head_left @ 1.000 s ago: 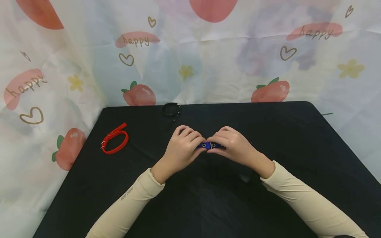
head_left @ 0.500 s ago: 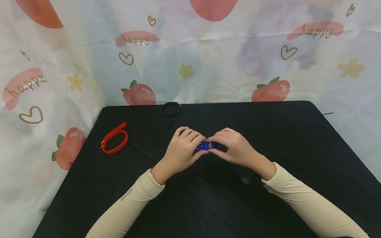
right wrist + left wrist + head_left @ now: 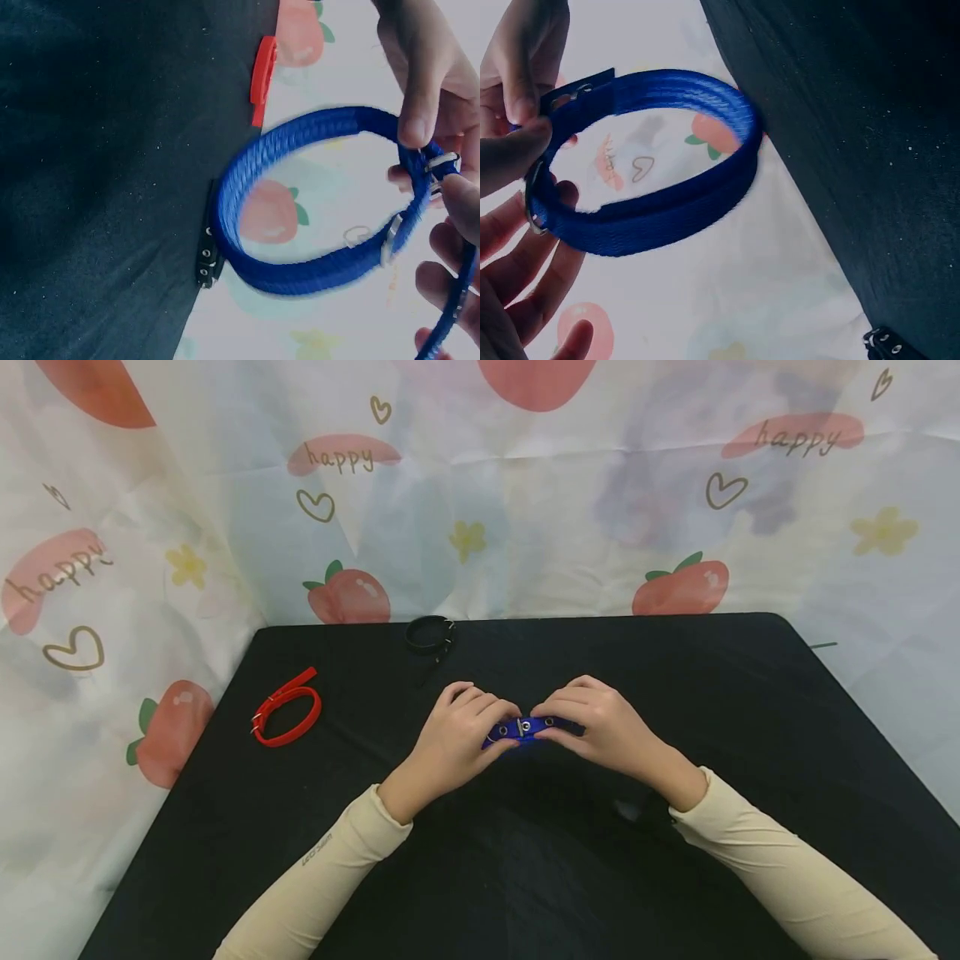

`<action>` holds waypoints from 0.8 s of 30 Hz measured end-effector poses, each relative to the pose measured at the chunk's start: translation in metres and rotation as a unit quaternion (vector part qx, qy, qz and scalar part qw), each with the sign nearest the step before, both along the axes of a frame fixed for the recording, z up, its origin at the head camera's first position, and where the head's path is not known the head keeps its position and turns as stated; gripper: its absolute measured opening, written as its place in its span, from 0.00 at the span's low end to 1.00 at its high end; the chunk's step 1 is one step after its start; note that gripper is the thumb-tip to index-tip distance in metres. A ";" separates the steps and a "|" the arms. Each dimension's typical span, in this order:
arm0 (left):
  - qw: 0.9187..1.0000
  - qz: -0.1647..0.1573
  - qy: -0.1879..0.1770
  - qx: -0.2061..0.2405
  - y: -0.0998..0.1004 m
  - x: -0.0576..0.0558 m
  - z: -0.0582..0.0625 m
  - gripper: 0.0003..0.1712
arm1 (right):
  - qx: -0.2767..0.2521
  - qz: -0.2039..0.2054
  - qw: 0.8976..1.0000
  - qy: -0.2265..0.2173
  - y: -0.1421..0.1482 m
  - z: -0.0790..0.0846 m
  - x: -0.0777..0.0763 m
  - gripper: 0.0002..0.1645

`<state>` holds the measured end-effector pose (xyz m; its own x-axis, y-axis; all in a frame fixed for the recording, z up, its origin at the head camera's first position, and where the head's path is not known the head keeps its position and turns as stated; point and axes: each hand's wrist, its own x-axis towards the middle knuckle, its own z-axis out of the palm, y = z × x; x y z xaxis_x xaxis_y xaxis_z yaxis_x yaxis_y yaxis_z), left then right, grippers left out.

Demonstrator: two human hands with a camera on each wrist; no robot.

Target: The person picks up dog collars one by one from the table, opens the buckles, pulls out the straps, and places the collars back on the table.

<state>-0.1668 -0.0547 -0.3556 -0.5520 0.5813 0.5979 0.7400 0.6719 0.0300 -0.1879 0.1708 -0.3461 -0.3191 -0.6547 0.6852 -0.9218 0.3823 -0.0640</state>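
Pinching with left hand (image 3: 456, 732) and right hand (image 3: 603, 724), I've got the blue collar (image 3: 537, 725) above the table (image 3: 697, 681), threaded through its buckle (image 3: 522, 727), can't tell if locked, tail (image 3: 456, 296) probably left to tuck, black collar (image 3: 426, 648) and red collar (image 3: 288, 694) lying apart, blocking nothing.

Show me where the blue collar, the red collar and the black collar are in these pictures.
Blue collar (image 3: 667, 221): left wrist view, on the lower side of its loop.
Red collar (image 3: 281, 742): head view, on the near side of its loop.
Black collar (image 3: 211, 262): right wrist view, on its eyelet-studded strap.
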 end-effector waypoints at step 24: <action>0.999 0.010 -0.039 0.016 -0.009 -0.010 0.014 0.08 | -0.003 -0.062 0.997 -0.045 0.009 0.013 -0.004 0.13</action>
